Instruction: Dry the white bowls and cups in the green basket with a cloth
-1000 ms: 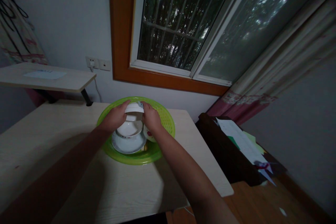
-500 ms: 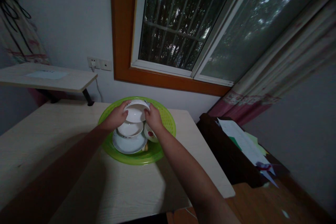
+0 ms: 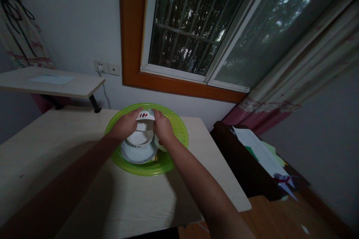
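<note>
A white bowl (image 3: 146,115) with red and dark marks on its outside is held tilted above the other dishes. My left hand (image 3: 128,122) grips its left side, and my right hand (image 3: 162,126) has its right side. Below it, another white bowl (image 3: 140,139) sits on a white plate (image 3: 138,154). Beside them, partly behind my right hand, is a white dish with a red pattern (image 3: 160,145). All of these are in or over a round green plastic basin (image 3: 148,171). A small yellowish item (image 3: 155,156) shows by the plate; its kind is unclear.
The basin stands on a pale wooden table (image 3: 134,201) by the wall. A raised shelf (image 3: 84,86) with a paper on it is at the left. Right of the table, papers (image 3: 260,151) lie on a dark piece of furniture. A window (image 3: 193,33) is behind.
Half a second ago the held bowl showed its white inside toward me; now its patterned outside shows at the top. Both hands have kept hold of it over the basin.
</note>
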{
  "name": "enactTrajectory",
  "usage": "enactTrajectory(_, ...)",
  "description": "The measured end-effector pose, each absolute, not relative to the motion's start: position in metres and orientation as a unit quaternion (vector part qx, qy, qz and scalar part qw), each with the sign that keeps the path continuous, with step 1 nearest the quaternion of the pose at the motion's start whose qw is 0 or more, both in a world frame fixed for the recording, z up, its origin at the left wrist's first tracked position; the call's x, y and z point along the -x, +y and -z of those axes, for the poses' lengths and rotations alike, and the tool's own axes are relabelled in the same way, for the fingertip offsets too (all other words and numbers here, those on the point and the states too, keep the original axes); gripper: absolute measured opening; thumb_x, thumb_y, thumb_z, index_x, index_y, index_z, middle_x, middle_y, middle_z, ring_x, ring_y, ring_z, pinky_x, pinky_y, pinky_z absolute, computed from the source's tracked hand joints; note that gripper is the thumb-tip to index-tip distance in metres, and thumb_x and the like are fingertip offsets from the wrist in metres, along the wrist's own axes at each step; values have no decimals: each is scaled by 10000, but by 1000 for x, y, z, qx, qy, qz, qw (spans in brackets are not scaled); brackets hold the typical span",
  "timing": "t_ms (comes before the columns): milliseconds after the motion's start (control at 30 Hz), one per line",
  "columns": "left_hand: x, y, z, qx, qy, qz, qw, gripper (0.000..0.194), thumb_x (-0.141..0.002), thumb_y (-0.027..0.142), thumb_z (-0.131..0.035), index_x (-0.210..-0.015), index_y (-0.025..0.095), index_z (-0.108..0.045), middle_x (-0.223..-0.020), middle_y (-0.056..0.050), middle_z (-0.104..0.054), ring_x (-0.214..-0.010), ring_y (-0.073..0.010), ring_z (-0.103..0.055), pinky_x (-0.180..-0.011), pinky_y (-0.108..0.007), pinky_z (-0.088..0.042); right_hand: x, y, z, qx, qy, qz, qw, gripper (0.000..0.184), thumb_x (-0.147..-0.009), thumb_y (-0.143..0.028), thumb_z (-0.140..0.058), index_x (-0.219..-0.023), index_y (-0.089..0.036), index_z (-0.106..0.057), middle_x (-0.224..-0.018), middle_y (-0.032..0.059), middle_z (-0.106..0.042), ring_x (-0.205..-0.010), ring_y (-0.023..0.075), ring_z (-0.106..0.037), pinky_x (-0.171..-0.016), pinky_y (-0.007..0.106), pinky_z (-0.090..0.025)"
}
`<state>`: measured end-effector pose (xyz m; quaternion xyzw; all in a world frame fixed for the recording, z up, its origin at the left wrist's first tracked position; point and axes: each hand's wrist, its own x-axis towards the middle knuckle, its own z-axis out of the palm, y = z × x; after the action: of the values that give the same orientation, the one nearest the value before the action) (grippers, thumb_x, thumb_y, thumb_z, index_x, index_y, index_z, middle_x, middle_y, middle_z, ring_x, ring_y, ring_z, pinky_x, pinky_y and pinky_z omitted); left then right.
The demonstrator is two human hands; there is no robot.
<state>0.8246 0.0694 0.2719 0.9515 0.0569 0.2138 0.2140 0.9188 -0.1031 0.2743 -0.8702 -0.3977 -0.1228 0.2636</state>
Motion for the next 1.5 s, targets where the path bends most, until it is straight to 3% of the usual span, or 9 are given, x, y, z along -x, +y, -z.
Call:
enactTrajectory(167, -830, 74, -268, -933, 62, -269, 230, 531, -943, 184, -478, -1463, 162, -580, -1461, -128, -652, -1334, -259, -625, -1195, -402, -431, -933, -100, -263, 857, -336, 111, 374, 336, -958, -92, -478, -1205, -174, -691, -1150, 121, -766, -1044, 238, -712, -962, 327, -533)
enactTrajectory(300, -836, 79, -260, -938, 90, -232, 243, 500, -952, 286, -532, -1429, 147, -583, -1292, -147, -735, -1181, -288, -706, -1074, -414, -522, -940, -99, -260, 863, -285, 94, 405, 207, -987, -164, -528, -1094, -167, -706, -1042, 114, -774, -954, 236, -720, -886, 310, -543)
enactTrajectory(433, -837, 81, -258, -938, 106, -213, 253, 467, -972, 268, -484, -1405, 119, -574, -1199, -158, -754, -1105, -287, -725, -995, -401, -552, -938, -99, -260, 868, -298, 87, 387, 224, -989, -168, -536, -1144, -167, -698, -1080, 114, -775, -984, 232, -721, -896, 301, -535)
enactTrajectory(833, -823, 65, -276, -973, 82, -166, 138, 558, -911, 62, -418, -1456, 111, -533, -1419, -188, -651, -1301, -281, -639, -1137, -408, -467, -916, -104, -278, 895, -378, 114, 206, 549, -927, -85, -484, -1466, -173, -545, -1327, 160, -702, -1059, 264, -715, -974, 368, -534)
enactTrajectory(933, -824, 67, -274, -970, 70, -184, 140, 557, -902, 78, -446, -1451, 112, -537, -1428, -179, -648, -1311, -282, -630, -1148, -408, -461, -917, -103, -276, 889, -370, 119, 241, 536, -921, -73, -480, -1440, -172, -569, -1329, 149, -705, -1075, 257, -709, -974, 352, -529)
enactTrajectory(1133, -829, 71, -270, -954, 87, -226, 176, 429, -951, 189, -455, -1354, 142, -593, -1297, -142, -720, -1203, -273, -681, -1080, -386, -502, -934, -101, -263, 869, -313, 105, 368, 265, -974, -137, -490, -1119, -177, -708, -1082, 111, -773, -1007, 237, -712, -905, 303, -527)
enactTrajectory(1233, -831, 72, -268, -954, 115, -200, 190, 413, -966, 261, -479, -1340, 129, -596, -1208, -155, -744, -1125, -290, -708, -1015, -395, -528, -941, -99, -259, 867, -282, 85, 402, 213, -982, -177, -521, -1085, -179, -707, -1058, 105, -776, -967, 229, -715, -877, 299, -531)
enactTrajectory(1333, -831, 74, -266, -952, 109, -189, 214, 422, -980, 266, -455, -1351, 103, -571, -1195, -172, -739, -1117, -297, -706, -988, -399, -536, -942, -98, -259, 873, -279, 74, 394, 194, -978, -192, -541, -1078, -179, -707, -1053, 102, -778, -956, 228, -716, -869, 295, -530)
enactTrajectory(1500, -830, 76, -266, -949, 83, -203, 226, 416, -939, 133, -421, -1330, 131, -563, -1234, -154, -725, -1175, -262, -686, -1029, -377, -521, -934, -100, -264, 884, -322, 93, 326, 248, -947, -148, -536, -1119, -187, -710, -1070, 100, -778, -992, 236, -717, -878, 285, -525)
